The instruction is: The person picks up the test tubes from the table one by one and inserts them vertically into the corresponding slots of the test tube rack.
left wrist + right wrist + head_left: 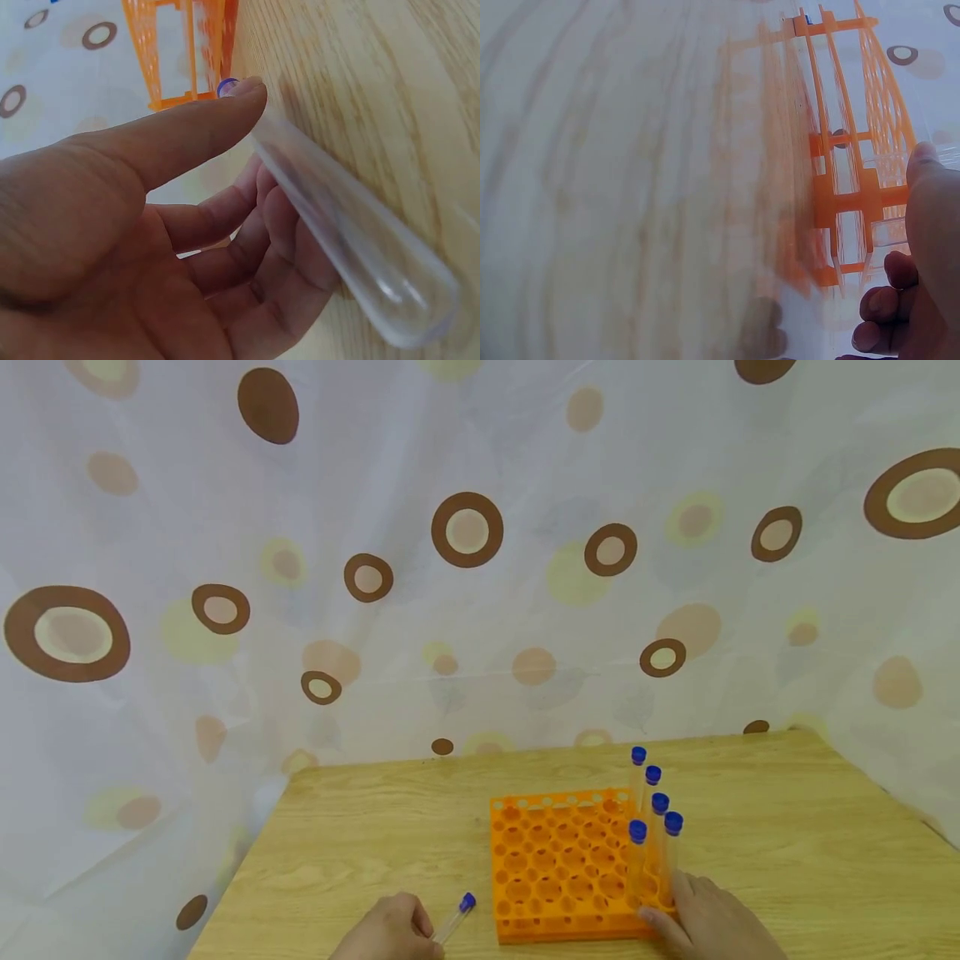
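My left hand (390, 931) pinches a clear test tube (453, 922) with a blue cap, just left of the rack. In the left wrist view the tube (360, 232) slants close over the wood, its rounded end nearest the camera and its cap beyond the thumb tip. The orange test tube rack (517, 929) stands on the table, its right front corner held by my right hand (716, 922), thumb at the front edge and fingers along the right side. Several blue-capped test tubes (637, 860) stand upright in the rack's right-hand holes.
The wooden table (360, 835) reaches back to a pale curtain (510, 610) with brown rings and dots. The curtain also hangs along the left and right sides. Most of the rack's holes to the left of the standing tubes hold nothing.
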A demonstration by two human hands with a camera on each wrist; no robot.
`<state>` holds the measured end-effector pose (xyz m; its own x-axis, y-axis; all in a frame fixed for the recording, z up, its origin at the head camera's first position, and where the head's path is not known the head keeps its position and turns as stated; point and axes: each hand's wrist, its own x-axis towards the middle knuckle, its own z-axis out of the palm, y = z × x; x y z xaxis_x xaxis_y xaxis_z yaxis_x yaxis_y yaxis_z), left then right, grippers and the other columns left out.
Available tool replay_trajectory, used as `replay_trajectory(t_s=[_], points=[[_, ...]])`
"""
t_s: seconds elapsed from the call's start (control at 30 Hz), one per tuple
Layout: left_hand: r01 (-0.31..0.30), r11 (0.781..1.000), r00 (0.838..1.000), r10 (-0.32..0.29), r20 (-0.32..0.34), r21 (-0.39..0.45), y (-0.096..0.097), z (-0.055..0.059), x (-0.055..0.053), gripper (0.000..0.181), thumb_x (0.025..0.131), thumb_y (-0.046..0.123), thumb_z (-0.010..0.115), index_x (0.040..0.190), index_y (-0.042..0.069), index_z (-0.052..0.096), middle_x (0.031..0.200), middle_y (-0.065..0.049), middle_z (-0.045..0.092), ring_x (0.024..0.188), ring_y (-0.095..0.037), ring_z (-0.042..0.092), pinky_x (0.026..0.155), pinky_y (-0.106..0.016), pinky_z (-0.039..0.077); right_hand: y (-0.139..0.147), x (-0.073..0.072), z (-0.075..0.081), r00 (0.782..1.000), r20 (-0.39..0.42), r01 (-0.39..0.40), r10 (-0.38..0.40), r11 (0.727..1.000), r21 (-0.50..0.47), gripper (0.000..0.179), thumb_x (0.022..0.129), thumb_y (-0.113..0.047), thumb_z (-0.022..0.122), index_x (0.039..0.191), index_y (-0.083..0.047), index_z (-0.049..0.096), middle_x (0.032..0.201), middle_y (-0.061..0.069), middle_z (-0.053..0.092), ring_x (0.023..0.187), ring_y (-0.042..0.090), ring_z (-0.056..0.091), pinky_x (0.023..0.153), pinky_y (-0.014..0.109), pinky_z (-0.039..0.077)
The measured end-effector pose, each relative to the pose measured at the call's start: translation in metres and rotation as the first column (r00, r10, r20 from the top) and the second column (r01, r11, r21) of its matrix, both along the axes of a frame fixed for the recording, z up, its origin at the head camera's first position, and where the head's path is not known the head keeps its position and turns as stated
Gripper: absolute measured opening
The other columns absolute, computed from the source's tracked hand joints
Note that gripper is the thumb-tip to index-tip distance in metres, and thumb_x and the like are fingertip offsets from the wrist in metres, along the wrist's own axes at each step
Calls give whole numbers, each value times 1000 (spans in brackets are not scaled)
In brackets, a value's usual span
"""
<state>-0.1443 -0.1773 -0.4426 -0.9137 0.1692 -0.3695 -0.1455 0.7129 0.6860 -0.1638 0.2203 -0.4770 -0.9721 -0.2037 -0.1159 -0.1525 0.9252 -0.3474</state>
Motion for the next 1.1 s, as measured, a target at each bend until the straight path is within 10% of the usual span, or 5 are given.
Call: replay_trajectory(t_s=[0.67, 1.1], points=[[8, 1000, 1000, -8, 14, 17, -2, -2, -1, 17, 82, 9, 77, 78, 4, 62, 73, -6, 61, 65, -16, 56, 60, -31, 49, 1, 0, -3, 1000, -3, 3, -3, 1000, -5, 55, 94, -65, 48, 93, -10, 50, 78, 1, 49, 71, 17, 44, 63, 33, 37], [35, 995, 995, -27, -94, 91, 2, 0, -9, 18, 85, 15, 76, 83, 4, 62, 74, -2, 59, 63, -13, 51, 56, -26, 44, -1, 1, 1, 1000, -8, 4, -4, 1000, -15, 53, 95, -63, 49, 92, -10, 49, 78, 1, 48, 70, 17, 43, 62, 31, 36]])
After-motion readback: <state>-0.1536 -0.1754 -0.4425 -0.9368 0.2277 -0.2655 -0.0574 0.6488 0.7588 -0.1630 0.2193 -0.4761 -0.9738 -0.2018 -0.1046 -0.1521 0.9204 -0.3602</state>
